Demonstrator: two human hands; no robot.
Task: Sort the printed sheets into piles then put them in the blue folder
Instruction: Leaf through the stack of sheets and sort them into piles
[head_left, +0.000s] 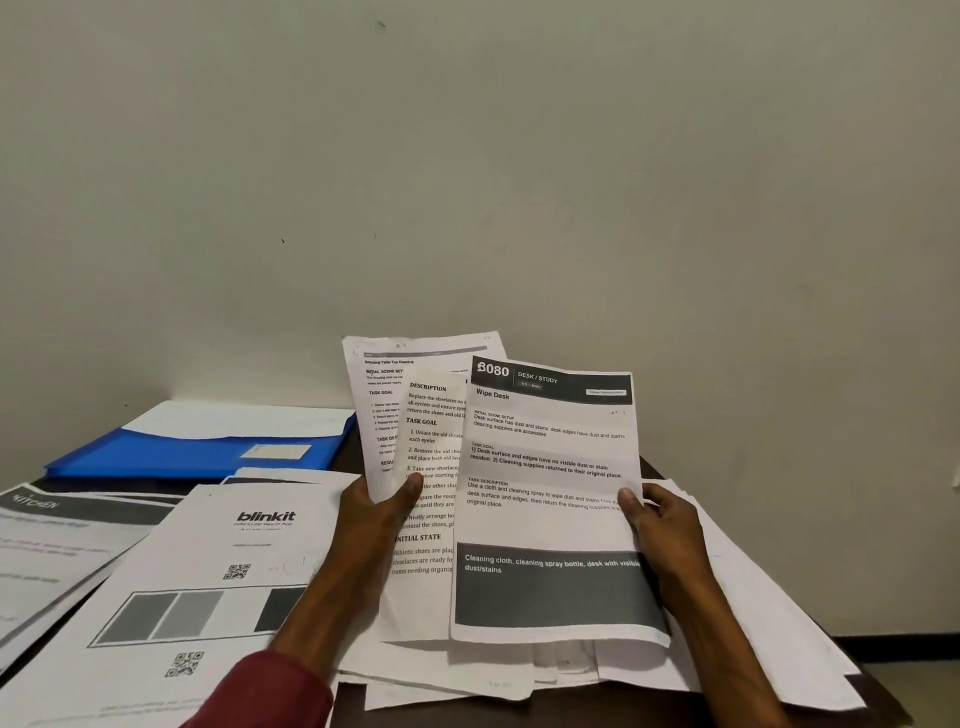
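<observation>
- The dark counter (571, 714) filled the lower part of the frame, set against a pale wall.
- Loose sheets (753, 623) lay flat and overlapping across its lower right.
- A blinkit sheet (208, 545) lay at lower left. Its long axis ran from the bottom edge up toward centre, heading at the far end. A KITCHEN sheet (52, 545) lay beside it at far left.
- The blue folder (171, 454) lay flat at middle left behind these, long axis left to right, with white paper showing at its far edge.
- Three sheets were fanned at centre, lifted off the counter, long axes near vertical and headings up. The Wipe Desk sheet (545, 519) was in front at right, the shoelace sheet (423, 597) in the middle, and the dressing table sheet (384, 395) behind, leaning left.
- The left hand (374, 525) rose from a maroon sleeve at the bottom edge. Its grip pinched the shoelace sheet, thumb on the front.
- The right hand (662, 535) had its grip pinching the right edge of the Wipe Desk sheet, thumb on the print.
</observation>
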